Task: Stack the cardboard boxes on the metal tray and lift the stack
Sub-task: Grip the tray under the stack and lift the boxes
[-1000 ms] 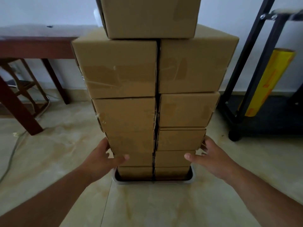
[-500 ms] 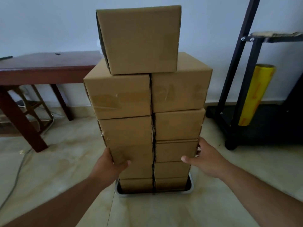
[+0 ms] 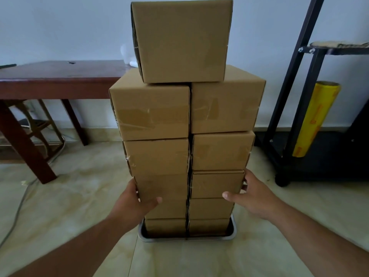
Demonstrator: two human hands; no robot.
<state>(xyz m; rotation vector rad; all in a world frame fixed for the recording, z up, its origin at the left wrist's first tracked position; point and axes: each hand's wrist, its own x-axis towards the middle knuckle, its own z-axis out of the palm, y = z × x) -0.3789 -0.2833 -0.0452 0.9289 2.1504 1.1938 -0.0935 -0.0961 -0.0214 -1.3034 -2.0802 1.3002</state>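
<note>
A tall stack of brown cardboard boxes stands in a metal tray on the tiled floor. It is two columns wide, and a single box sits crosswise on top. My left hand presses the left side of the stack at a lower row, thumb lying across the box's front. My right hand rests against the right side at about the same height, thumb stretched toward the front. The fingers of both hands are mostly hidden behind the boxes' sides.
A dark wooden table stands at the left against the wall, with a chair under it and a cable running over the floor. A black metal rack with a yellow film roll stands at the right.
The view has pulled back and up, so the whole top box now shows. Both hands stay on the stack's sides at about the same row. The tray remains on the floor.
</note>
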